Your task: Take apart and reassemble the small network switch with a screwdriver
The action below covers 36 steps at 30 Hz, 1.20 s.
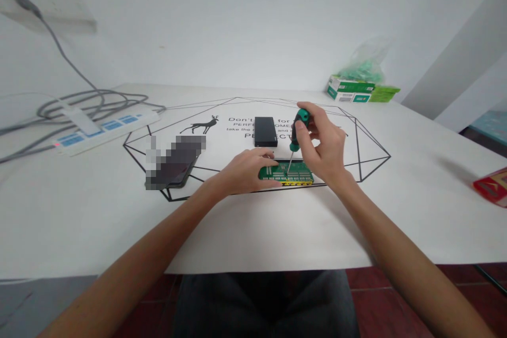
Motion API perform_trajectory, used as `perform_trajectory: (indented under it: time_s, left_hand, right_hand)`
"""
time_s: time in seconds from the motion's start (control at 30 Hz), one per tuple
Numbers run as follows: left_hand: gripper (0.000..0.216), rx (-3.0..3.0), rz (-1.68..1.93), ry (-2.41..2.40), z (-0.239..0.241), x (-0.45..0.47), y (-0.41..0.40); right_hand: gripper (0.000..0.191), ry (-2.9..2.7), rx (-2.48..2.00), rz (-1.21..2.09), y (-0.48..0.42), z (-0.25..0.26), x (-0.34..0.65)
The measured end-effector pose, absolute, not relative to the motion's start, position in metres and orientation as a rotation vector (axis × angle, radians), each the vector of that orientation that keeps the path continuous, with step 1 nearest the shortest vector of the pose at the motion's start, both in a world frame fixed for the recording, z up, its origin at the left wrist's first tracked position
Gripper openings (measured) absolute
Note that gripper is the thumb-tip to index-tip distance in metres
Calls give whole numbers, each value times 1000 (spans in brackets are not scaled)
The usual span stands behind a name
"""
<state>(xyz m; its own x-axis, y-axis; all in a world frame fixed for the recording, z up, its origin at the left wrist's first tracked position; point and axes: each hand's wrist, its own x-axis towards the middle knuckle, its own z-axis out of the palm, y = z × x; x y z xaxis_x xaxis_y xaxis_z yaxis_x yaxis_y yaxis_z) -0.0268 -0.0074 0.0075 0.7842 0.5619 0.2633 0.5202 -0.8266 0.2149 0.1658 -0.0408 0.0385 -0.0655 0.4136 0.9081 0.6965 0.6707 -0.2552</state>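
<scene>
Circuit board (285, 173): green, yellow connectors along near edge, lying at bench (277, 232) centre | left hand (245, 170) pressed flat on board's left end; right hand (322, 145) grasping one green-handled screwdriver (295, 140), tip on board | one black box (265, 131), one power strip (105, 129) | white bench, white wall.

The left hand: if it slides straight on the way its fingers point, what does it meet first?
Probably the thin metal shaft of the green-handled screwdriver, standing on the green circuit board that the left hand steadies; depth is unclear.
</scene>
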Motion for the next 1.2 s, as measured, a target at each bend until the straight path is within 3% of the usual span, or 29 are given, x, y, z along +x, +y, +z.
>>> perform_trajectory:
  time_s: [0.57, 0.73, 1.2]
  left_hand:
    - [43, 2929, 514, 829, 8, -27, -7]
    - [39, 2915, 575, 767, 11, -27, -8]
    - [35, 2868, 497, 725, 13, -25, -8]
  right_hand:
    - [23, -1702, -979, -407, -41, 40, 167]
    - [33, -1759, -959, -378, -42, 39, 169]
    - [37, -1764, -1010, -188, -44, 39, 168]
